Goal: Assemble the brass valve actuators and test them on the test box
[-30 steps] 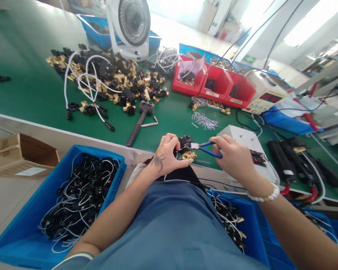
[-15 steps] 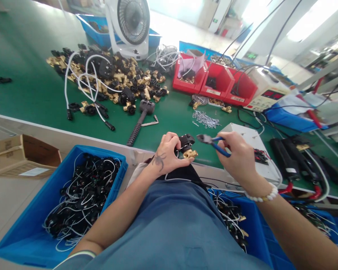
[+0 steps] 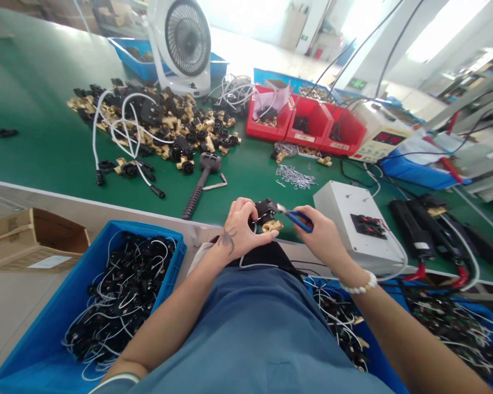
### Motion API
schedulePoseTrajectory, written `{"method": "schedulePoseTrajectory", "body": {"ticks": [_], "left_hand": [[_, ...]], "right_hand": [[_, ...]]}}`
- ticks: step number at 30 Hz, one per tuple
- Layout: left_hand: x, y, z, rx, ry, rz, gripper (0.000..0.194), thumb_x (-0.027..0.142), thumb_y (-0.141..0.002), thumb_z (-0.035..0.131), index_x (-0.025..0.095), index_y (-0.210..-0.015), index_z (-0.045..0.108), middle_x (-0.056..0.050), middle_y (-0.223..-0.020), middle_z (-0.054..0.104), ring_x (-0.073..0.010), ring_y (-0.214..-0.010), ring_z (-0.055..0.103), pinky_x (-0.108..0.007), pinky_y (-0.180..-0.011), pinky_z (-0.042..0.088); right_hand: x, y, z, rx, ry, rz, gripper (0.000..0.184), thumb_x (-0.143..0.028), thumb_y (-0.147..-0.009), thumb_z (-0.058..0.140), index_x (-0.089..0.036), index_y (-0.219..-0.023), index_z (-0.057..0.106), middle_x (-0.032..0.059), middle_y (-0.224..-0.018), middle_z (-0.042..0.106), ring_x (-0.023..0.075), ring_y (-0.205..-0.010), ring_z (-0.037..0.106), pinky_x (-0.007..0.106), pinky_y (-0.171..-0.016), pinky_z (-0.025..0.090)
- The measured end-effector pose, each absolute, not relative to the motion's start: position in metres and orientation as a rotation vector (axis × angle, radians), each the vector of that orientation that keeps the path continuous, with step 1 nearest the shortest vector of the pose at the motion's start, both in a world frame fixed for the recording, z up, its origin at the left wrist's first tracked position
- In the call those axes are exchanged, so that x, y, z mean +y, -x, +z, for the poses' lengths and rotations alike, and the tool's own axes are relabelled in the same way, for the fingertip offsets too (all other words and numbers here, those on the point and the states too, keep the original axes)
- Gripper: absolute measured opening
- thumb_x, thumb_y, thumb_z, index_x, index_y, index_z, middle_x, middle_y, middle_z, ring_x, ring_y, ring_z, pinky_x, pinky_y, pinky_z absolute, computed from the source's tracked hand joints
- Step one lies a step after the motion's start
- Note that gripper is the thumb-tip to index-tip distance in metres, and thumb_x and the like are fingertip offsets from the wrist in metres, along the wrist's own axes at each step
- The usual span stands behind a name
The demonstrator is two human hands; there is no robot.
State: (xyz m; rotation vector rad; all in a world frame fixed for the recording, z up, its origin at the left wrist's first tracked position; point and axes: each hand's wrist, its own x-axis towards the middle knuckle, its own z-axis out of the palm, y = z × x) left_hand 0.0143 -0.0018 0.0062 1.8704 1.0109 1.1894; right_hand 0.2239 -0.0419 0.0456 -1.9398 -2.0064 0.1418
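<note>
"Green bench top spreads beyond both hands, I see. What does the left hand hold?"

"It holds the black and brass fitting, at the near edge of the bench. The thumb lies along the brass side and the fingers are curled at the black side, so the fitting is pinched between them."

"And the right hand?"

"It is closed around the blue-handled pliers, which point toward the left hand. Their tip is at the right edge of the black part. Whether it bites there, I cannot tell."

"Which things are around this grip?"

"Beyond the fitting, slightly to the right, lies a pile of metal clips, and farther away stand red bins in a row. Beyond the left hand, to its left, a hammer lies aslant. Past the hammer is a heap of brass and black fittings, with a white fan behind it."

"And close to the right hand?"

"Just to its right stands a grey box, with wires on its top."
</note>
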Motion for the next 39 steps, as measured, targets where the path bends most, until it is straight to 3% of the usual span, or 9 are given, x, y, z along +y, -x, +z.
{"method": "schedulePoseTrajectory", "body": {"ticks": [4, 8, 12, 15, 20, 22, 26, 34, 39], "left_hand": [[-0.007, -0.01, 0.016, 1.042, -1.872, 1.226, 0.044, 0.032, -0.068, 0.084, 0.022, -0.085, 0.045, -0.007, -0.102, 0.056, -0.0251, -0.099, 0.054, -0.041, -0.084, 0.052], [-0.016, -0.002, 0.032, 0.965, -2.008, 1.303, 0.047, 0.03, -0.067, 0.086, 0.022, -0.092, 0.046, -0.008, -0.108, 0.058, -0.0254, -0.104, 0.055, -0.041, -0.086, 0.053], [-0.03, 0.003, 0.05, 0.874, -2.243, 1.386, 0.048, 0.031, -0.069, 0.088, 0.022, -0.097, 0.049, -0.009, -0.112, 0.063, -0.0253, -0.108, 0.057, -0.042, -0.092, 0.053], [-0.04, 0.004, 0.062, 0.834, -2.327, 1.415, 0.048, 0.04, -0.074, 0.088, 0.021, -0.102, 0.053, -0.011, -0.118, 0.064, -0.0264, -0.114, 0.057, -0.043, -0.097, 0.052], [-0.051, 0.01, 0.081, 0.738, -2.34, 1.403, 0.047, 0.057, -0.083, 0.076, 0.02, -0.106, 0.058, -0.014, -0.13, 0.064, -0.0278, -0.124, 0.056, -0.047, -0.107, 0.049], [-0.055, 0.013, 0.086, 0.714, -2.34, 1.399, 0.036, 0.051, -0.091, 0.07, 0.02, -0.106, 0.059, -0.013, -0.132, 0.064, -0.0266, -0.126, 0.056, -0.046, -0.109, 0.048], [-0.059, 0.015, 0.091, 0.707, -2.358, 1.454, 0.006, 0.019, -0.097, 0.064, 0.019, -0.103, 0.063, -0.01, -0.127, 0.067, -0.0216, -0.124, 0.057, -0.041, -0.109, 0.048], [-0.068, 0.007, 0.093, 0.739, -2.344, 1.562, 0.008, 0.011, -0.094, 0.066, 0.019, -0.097, 0.064, -0.007, -0.118, 0.071, -0.0196, -0.116, 0.062, -0.039, -0.107, 0.05], [-0.068, -0.001, 0.083, 0.788, -1.713, 1.63, 0.033, 0.031, -0.095, 0.067, 0.024, -0.125, 0.057, -0.009, -0.144, 0.057, -0.0253, -0.139, 0.051, -0.046, -0.115, 0.046]], "right_hand": [[-0.034, -0.224, 0.027, -1.891, 2.205, 0.032, 0.046, -0.05, -0.092, 0.062, -0.012, -0.117, 0.065, 0.0189, -0.1, 0.069, 0.0363, -0.09, 0.067, 0.044, -0.075, 0.053], [-0.036, -0.218, 0.028, -1.872, 2.032, 0.03, 0.058, -0.06, -0.092, 0.058, -0.009, -0.116, 0.069, 0.0275, -0.119, 0.065, 0.0434, -0.115, 0.06, 0.058, -0.099, 0.046], [-0.059, -0.196, 0.055, -1.423, 1.581, 0.882, 0.069, -0.073, -0.094, 0.046, -0.018, -0.134, 0.06, 0.0154, -0.11, 0.072, 0.0311, -0.102, 0.07, 0.05, -0.092, 0.056], [-0.08, -0.179, 0.077, -1.156, 1.283, 1.266, 0.069, -0.062, -0.09, 0.067, -0.027, -0.146, 0.047, 0.0079, -0.111, 0.074, 0.0245, -0.097, 0.073, 0.04, -0.086, 0.06], [-0.098, -0.17, 0.094, -1.069, 1.12, 1.287, 0.071, -0.047, -0.086, 0.079, -0.036, -0.147, 0.044, 0.0027, -0.116, 0.073, 0.0229, -0.095, 0.075, 0.039, -0.089, 0.061], [-0.101, -0.17, 0.097, -1.086, 1.085, 1.27, 0.065, -0.045, -0.087, 0.078, -0.038, -0.143, 0.048, 0.0018, -0.119, 0.072, 0.0226, -0.098, 0.074, 0.039, -0.091, 0.061], [-0.103, -0.166, 0.099, -1.114, 1.049, 1.226, 0.055, -0.045, -0.087, 0.078, -0.04, -0.136, 0.052, 0.0, -0.12, 0.072, 0.0232, -0.104, 0.073, 0.038, -0.09, 0.062], [-0.105, -0.16, 0.1, -1.072, 1.035, 1.19, 0.05, -0.046, -0.087, 0.078, -0.037, -0.128, 0.051, 0.0004, -0.122, 0.071, 0.023, -0.108, 0.071, 0.036, -0.089, 0.062], [-0.107, -0.153, 0.099, -1.008, 1.066, 1.188, 0.055, -0.055, -0.088, 0.073, -0.038, -0.133, 0.048, 0.0021, -0.122, 0.07, 0.0264, -0.111, 0.07, 0.039, -0.086, 0.063]]}}
